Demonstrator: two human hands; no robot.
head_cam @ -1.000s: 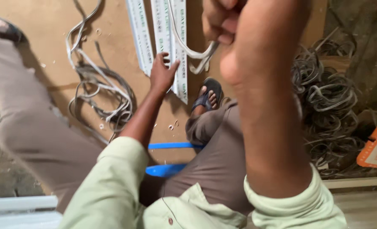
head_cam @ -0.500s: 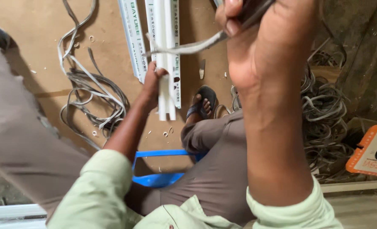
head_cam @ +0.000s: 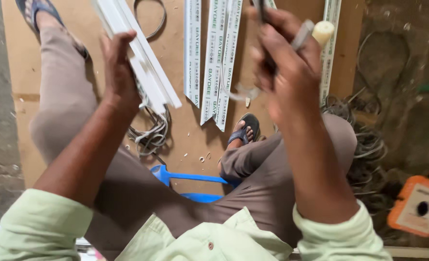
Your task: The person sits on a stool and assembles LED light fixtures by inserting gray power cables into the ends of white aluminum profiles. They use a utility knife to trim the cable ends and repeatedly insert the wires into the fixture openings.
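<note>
My left hand (head_cam: 120, 72) grips a white plastic trunking strip (head_cam: 144, 65) and holds it lifted above my left knee, tilted from upper left to lower right. Raised close to the camera, my right hand (head_cam: 287, 63) is closed on a thin dark tool with a pale handle end (head_cam: 321, 31) and a grey cable (head_cam: 241, 92) that hangs below it. Several more white trunking strips (head_cam: 214, 58) lie flat on the brown board (head_cam: 176, 130) between my hands.
I sit on a blue stool (head_cam: 185, 179) with my sandalled foot (head_cam: 241, 133) on the board. Coils of grey cable lie under the lifted strip (head_cam: 151, 133) and in a heap on the right (head_cam: 364, 150). An orange and white box (head_cam: 417, 205) lies at the lower right.
My left hand has picked a white strip up off the board and lifted it to the left. The view has shifted, and my right hand has come lower in the picture with its cable.
</note>
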